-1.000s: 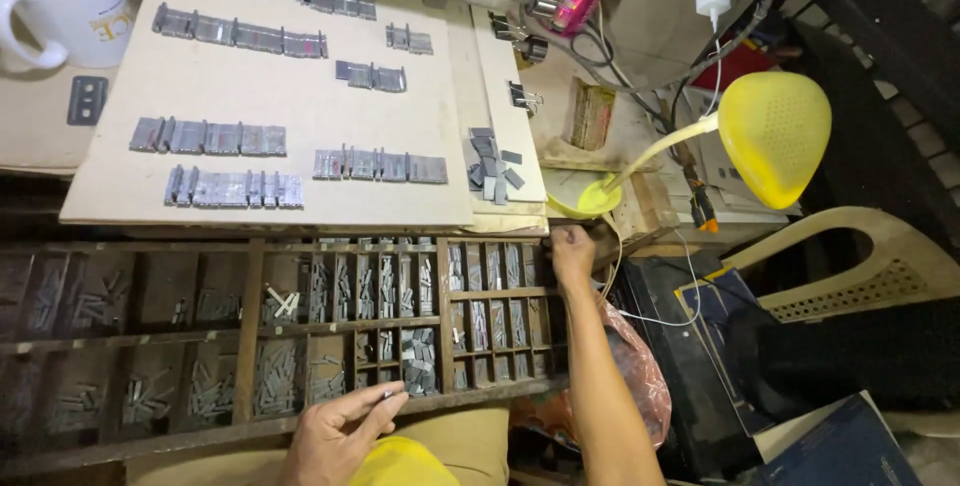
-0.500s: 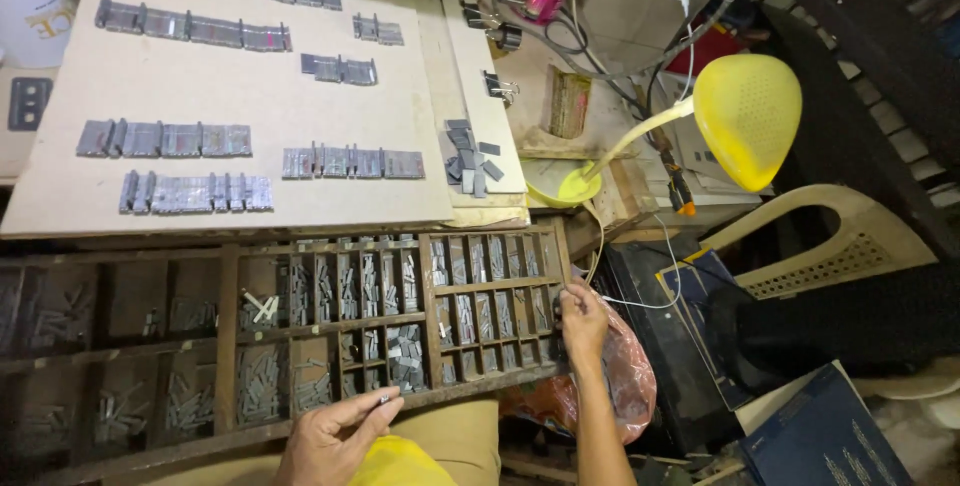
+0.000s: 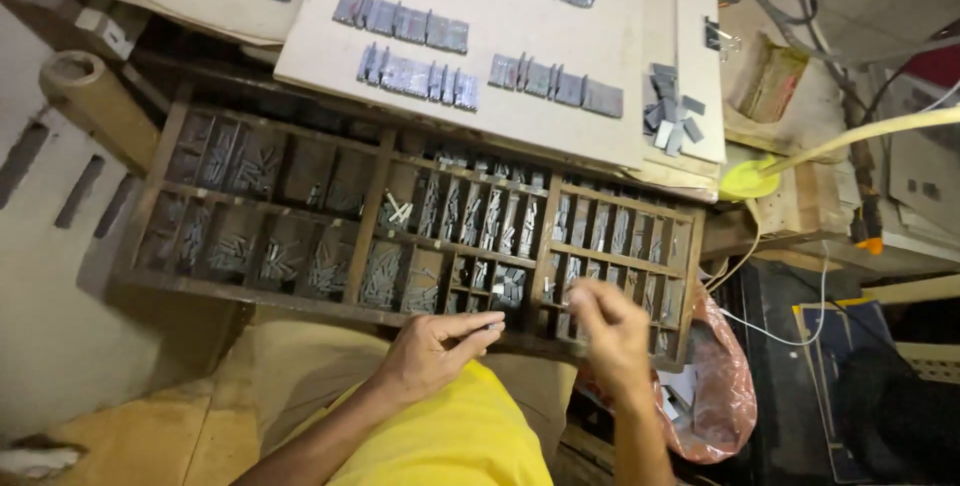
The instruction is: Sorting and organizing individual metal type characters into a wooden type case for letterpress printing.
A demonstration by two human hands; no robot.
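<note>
A typesetter's right hand [image 3: 612,331], fingers pinched together over the wooden type case [image 3: 370,208] at five o'clock, appears to grip a metal sort; the left hand [image 3: 432,351] clamps a small sort beside it. A loose pinch could drop type into the wrong compartment.

Dim, warm light – right hand [image 3: 612,331] motion-blurred, corners shadowed, edges slightly warped.
</note>
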